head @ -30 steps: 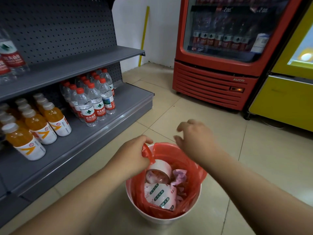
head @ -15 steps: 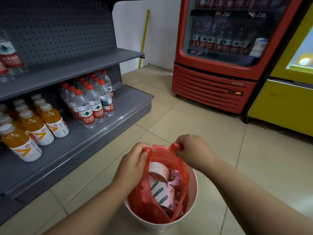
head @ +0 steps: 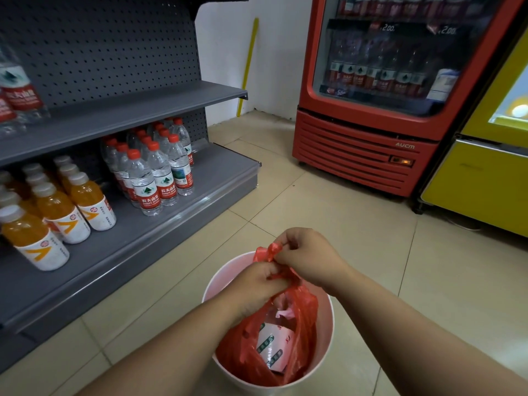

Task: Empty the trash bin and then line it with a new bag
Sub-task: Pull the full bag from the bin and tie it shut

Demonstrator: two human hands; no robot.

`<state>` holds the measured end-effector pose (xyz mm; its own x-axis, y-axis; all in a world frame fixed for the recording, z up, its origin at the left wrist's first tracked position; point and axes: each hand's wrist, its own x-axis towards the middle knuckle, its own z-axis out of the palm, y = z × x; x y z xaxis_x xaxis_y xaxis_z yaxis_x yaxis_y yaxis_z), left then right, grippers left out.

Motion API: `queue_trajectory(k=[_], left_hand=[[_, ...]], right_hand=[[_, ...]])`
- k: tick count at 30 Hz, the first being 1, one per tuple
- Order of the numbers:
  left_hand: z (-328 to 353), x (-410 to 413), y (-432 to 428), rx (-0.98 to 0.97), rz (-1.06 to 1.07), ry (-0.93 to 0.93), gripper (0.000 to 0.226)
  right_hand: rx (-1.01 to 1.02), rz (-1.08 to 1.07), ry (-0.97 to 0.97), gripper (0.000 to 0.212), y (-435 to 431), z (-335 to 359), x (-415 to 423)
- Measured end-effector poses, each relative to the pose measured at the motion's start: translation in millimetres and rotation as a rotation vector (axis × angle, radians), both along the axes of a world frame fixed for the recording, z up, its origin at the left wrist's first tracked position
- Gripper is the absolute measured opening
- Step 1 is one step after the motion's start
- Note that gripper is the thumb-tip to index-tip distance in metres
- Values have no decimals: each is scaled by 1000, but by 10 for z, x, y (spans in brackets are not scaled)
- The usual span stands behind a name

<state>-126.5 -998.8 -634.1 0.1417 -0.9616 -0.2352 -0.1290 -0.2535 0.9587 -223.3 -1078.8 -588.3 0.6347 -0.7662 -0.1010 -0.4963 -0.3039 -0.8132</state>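
A round pale pink trash bin [head: 324,335] stands on the tiled floor near the bottom of the view. Inside it sits a red plastic bag [head: 303,318] holding a white paper cup with green marks [head: 273,348] and other waste. The bag's top is gathered together above the bin. My left hand [head: 255,287] grips the gathered plastic from the left. My right hand [head: 307,257] pinches the bag's twisted handles [head: 267,251] from the right. The two hands touch over the bin's far rim.
A grey shelf unit [head: 177,195] at the left carries water bottles [head: 155,175] and orange drink bottles [head: 57,212]. A red drinks cooler [head: 371,155] and a yellow cabinet [head: 480,184] stand ahead. A yellow stick [head: 248,67] leans in the corner.
The bag's rim came off the bin edge. Both hands drew its two handles together over the middle and now hold them bunched and crossed.
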Motion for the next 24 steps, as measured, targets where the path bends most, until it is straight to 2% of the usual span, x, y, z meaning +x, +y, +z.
queue_trajectory(k=[2, 4, 6, 8, 10, 12, 14, 17, 19, 21, 22, 24], left_hand=[[-32, 5, -33, 1, 35, 50, 21], [-44, 32, -44, -3, 124, 91, 19], [-75, 66, -61, 0, 195, 142, 21], [-116, 97, -63, 0, 219, 174, 24], [-113, 108, -33, 9, 196, 207, 24], [-127, 121, -15, -8, 168, 233, 23], [-136, 115, 17, -13, 164, 170, 32], [-201, 105, 34, -40, 179, -85, 33], [-232, 97, 41, -90, 245, -131, 30], [-239, 81, 33, -126, 310, -114, 27], [-235, 75, 25, -138, 330, -110, 25], [-236, 68, -2, -136, 375, -150, 23]], right_hand=[[-155, 31, 8, 16, -27, -15, -25], [-200, 48, -52, 16, -86, -68, -119], [-152, 155, 12, 27, -119, -156, -195], [-119, 220, 91, 25, -78, -271, -184], [-31, 157, -16, 24, -56, -387, -138], [187, 21, -225, 20, -63, -478, -112], [318, -118, -356, 18, -82, -593, -104], [399, -192, -419, 16, -45, -792, -41], [444, -108, -384, 36, -17, -902, -33], [490, 74, -332, 62, -3, -930, -69], [467, 155, -260, 68, 15, -925, -94], [189, 260, -31, 63, 54, -921, -108]])
